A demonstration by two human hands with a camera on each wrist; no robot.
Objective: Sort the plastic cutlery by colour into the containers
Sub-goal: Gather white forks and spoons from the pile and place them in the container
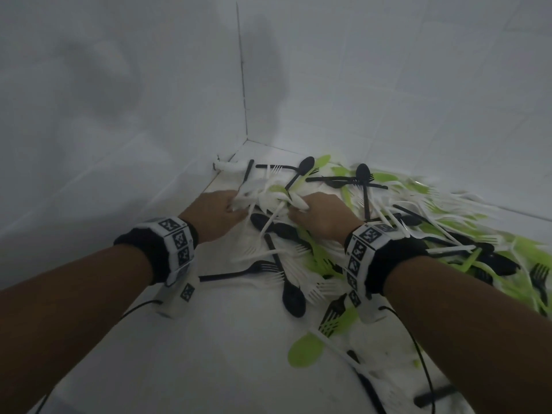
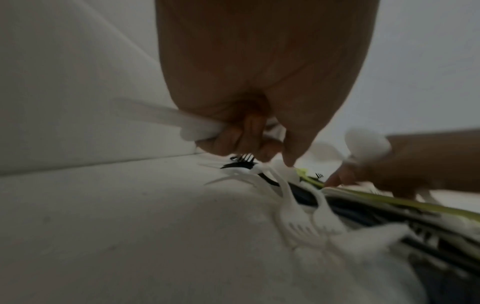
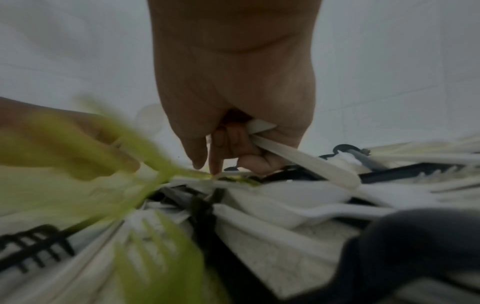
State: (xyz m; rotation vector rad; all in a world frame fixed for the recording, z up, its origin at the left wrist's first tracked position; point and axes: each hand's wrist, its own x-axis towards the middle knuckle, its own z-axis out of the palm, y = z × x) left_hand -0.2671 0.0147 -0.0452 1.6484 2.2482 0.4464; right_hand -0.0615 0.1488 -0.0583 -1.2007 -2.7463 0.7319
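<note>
White tiled walls (image 1: 119,100) meet in a corner, a dark grout line (image 1: 242,70) running down the joint. The floor (image 1: 209,354) is white tile too. A small crumpled white scrap (image 1: 228,166) lies right in the corner.

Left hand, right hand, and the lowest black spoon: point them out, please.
left hand (image 1: 216,206), head view, back of hand.
right hand (image 1: 324,218), head view, back of hand.
black spoon (image 1: 294,300), head view, its bowl.

White tiled surface (image 1: 209,339) bearing a mixed heap of white, black and green plastic cutlery (image 1: 373,234), spread beneath and right of both hands.
</note>
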